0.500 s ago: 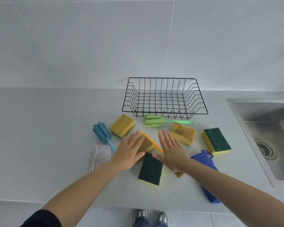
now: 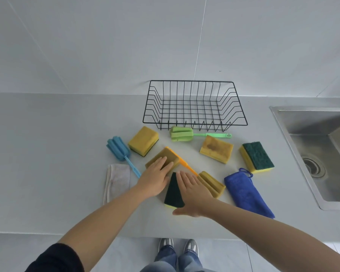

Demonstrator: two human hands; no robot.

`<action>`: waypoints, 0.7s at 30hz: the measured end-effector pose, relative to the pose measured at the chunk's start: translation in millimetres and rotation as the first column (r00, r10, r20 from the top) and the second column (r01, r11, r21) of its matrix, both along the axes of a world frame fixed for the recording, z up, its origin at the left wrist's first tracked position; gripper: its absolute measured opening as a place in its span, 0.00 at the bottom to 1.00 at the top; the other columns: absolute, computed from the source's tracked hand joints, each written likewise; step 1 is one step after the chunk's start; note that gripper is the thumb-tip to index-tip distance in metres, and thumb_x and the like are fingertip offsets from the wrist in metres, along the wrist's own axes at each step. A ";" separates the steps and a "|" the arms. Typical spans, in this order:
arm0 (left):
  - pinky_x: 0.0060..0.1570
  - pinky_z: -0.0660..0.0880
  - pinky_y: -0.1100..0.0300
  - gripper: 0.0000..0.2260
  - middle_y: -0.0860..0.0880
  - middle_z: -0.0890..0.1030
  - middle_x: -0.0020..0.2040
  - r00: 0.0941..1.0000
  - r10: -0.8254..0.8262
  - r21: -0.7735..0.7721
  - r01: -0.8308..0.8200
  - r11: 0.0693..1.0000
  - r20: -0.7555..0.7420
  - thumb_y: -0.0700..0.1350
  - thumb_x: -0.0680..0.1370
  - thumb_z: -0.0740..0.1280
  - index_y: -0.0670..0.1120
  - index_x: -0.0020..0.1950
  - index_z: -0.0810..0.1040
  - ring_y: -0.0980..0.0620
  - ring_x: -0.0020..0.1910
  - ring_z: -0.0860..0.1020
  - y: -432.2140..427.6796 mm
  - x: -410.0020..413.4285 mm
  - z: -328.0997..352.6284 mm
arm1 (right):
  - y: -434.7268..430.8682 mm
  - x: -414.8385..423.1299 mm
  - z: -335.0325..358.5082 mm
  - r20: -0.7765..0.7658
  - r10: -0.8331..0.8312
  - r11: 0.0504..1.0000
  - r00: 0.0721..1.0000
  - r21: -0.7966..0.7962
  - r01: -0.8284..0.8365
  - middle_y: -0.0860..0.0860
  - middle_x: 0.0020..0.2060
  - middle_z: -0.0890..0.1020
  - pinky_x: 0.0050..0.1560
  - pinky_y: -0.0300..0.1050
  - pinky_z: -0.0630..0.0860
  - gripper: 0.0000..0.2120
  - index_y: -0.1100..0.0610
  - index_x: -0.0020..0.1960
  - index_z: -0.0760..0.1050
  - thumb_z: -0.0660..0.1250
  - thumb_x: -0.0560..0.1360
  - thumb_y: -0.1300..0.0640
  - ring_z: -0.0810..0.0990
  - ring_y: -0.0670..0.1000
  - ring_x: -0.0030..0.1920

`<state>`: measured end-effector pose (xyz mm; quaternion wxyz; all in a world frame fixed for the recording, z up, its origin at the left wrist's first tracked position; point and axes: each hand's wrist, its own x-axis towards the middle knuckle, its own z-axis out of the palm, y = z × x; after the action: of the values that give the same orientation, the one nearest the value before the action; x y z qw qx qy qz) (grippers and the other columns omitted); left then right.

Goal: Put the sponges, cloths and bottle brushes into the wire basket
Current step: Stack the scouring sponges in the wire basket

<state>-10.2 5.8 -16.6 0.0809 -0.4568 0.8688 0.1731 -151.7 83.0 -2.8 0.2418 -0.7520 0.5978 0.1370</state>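
1. While reaching over the near edge of the tabletop, keeping both hands flat, fingers stretched out and close together, gripping nothing yet.
2. Having drawn back and inward since half a second ago, the right hand now lying beside and partly over the dark green sponge, and so uncovering the olive sponge just to its right.
3. Resting the left hand with its fingers on the olive head of the orange-handled brush, slightly further onto it than before.
4. Judging from this: closing in on the two middle items, probably the first pick, with a lift to the basket to come.
5. Lying untouched on either side: the white cloth to the left, the blue cloth to the right.
6. Waiting further out, each apart from the others: the blue bottle brush, the yellow sponge, the stained sponge and the green-topped sponge.
7. Lying just in front of the basket: the green bottle brush.
8. Standing against the wall with nothing in it: the wire basket, so the whole task remaining to do.
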 end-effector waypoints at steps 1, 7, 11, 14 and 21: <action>0.74 0.56 0.53 0.23 0.45 0.52 0.78 1.000 0.015 -0.008 -0.015 1.000 -0.004 0.46 0.81 0.56 0.47 0.75 0.54 0.46 0.77 0.51 -2.1 0.0 0.2 | -0.3 1.5 0.2 -0.005 0.002 1.000 1.000 0.004 -0.002 0.57 0.77 0.41 0.76 0.50 0.42 0.51 0.60 0.75 0.34 0.63 0.71 0.37 0.39 0.56 0.77; 0.64 0.66 0.51 0.21 0.40 0.65 0.69 0.991 0.123 -0.152 -0.114 0.982 0.046 0.47 0.76 0.65 0.46 0.67 0.64 0.41 0.68 0.64 -14.0 -2.3 0.8 | -2.3 8.9 0.3 -0.037 -0.018 0.998 0.999 -0.064 0.015 0.60 0.74 0.55 0.75 0.53 0.53 0.49 0.62 0.75 0.42 0.68 0.69 0.44 0.53 0.62 0.73; 0.58 0.70 0.52 0.21 0.41 0.69 0.63 0.979 0.193 -0.207 -0.175 0.963 0.069 0.48 0.74 0.68 0.45 0.63 0.65 0.42 0.61 0.68 -21.9 -4.1 -0.6 | -7.3 8.3 1.3 0.009 -0.062 0.996 0.998 -0.064 0.063 0.58 0.69 0.61 0.72 0.50 0.60 0.49 0.61 0.75 0.46 0.71 0.66 0.44 0.60 0.59 0.69; 0.57 0.70 0.53 0.21 0.41 0.70 0.62 0.971 0.223 -0.233 -0.198 0.952 0.089 0.48 0.73 0.69 0.43 0.61 0.65 0.43 0.59 0.69 -29.3 -1.5 -1.1 | -11.2 4.6 5.5 0.068 -0.114 0.993 0.991 -0.035 0.117 0.56 0.71 0.60 0.72 0.49 0.60 0.51 0.60 0.75 0.45 0.72 0.65 0.44 0.58 0.58 0.70; 0.52 0.73 0.53 0.24 0.40 0.73 0.60 0.961 0.277 -0.112 -0.278 0.954 -0.017 0.47 0.74 0.67 0.43 0.66 0.62 0.42 0.58 0.73 -49.3 4.5 12.0 | -23.2 -8.2 21.8 0.175 -0.205 0.975 0.963 -0.054 0.217 0.53 0.72 0.58 0.70 0.49 0.64 0.52 0.57 0.76 0.44 0.72 0.65 0.43 0.57 0.55 0.71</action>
<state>-5.7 -43.5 -4.5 0.0294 -0.5780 0.8045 0.1334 -159.9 59.8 19.0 0.2771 -0.7010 0.6566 0.0246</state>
